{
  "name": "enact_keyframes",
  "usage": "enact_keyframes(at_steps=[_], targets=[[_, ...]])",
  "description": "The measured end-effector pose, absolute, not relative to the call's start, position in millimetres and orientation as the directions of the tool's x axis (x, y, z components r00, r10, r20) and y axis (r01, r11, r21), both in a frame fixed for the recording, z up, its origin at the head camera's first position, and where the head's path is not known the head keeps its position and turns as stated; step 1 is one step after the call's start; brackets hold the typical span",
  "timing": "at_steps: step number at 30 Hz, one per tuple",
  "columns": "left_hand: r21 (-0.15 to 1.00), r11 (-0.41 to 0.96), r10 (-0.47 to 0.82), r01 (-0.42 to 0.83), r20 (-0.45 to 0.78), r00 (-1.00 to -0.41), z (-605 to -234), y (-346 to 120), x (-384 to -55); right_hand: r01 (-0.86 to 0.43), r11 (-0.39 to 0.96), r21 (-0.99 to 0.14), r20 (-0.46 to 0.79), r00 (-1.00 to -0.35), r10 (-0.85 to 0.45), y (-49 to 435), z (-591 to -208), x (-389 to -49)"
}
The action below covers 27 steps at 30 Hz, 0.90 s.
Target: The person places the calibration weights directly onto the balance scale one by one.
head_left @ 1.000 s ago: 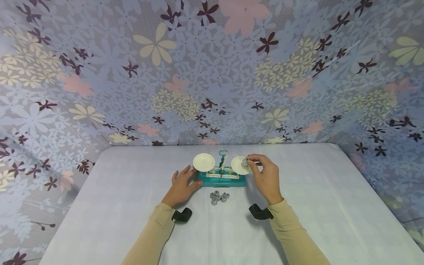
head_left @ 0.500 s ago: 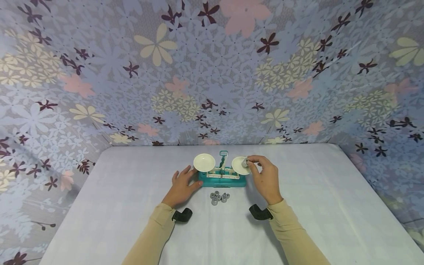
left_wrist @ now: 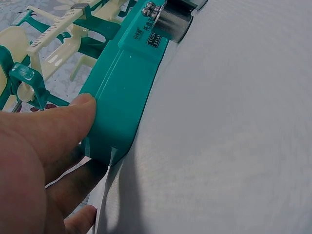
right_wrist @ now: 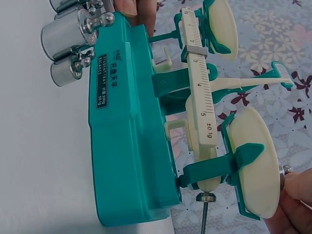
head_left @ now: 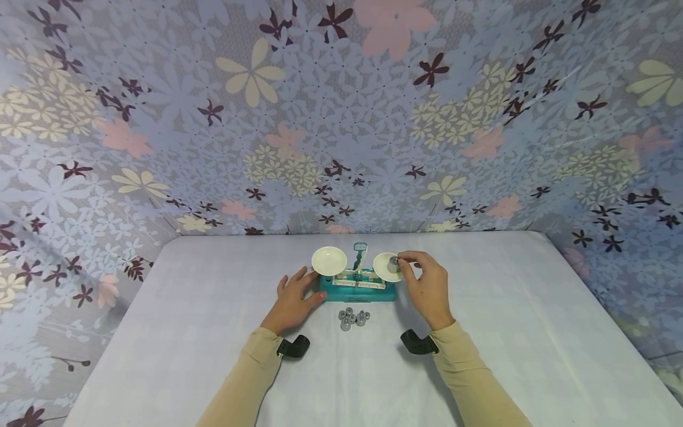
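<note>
A teal tray balance with two cream pans stands on the table. My left hand grips the left end of its base, thumb on top and fingers along the end. My right hand is at the right pan, thumb and forefinger pinching the knob of a metal weight inside it. In the right wrist view the pan hides most of that weight; its small knob shows at the fingertips. The left pan holds nothing and sits slightly higher in the head view.
Several knobbed metal weights stand clustered just in front of the base. The balance's pointer scale rises behind the beam, and a slider sits on the ruled beam. White cloth covers the table; a floral curtain hangs behind.
The weight at my right fingertips has shifted slightly left and tipped within the right pan. My left hand, the balance base and the loose weights have stayed in place.
</note>
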<state>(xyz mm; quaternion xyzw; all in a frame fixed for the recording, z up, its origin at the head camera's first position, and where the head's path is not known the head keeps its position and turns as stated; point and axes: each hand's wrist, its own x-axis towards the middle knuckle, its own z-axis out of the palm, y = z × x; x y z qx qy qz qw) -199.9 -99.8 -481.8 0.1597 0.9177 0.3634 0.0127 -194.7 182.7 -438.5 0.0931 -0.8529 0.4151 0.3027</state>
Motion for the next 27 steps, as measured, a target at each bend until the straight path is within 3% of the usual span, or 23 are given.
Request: enact_keyframes(at_steps=[11,27], targets=[[0.667,0.688,0.306,0.288,0.093,-0.947,-481.5,-100.8,-199.2,-0.428,0.628,-0.649,0.613,-0.783,0.1,181.3,-436.2,-192.6],[0.666,0.69,0.3,0.284,0.094,-0.949,-483.8,-100.3,-200.1,-0.453,0.502,-0.737,0.554,-0.83,0.063,171.1,-417.4,-175.4]])
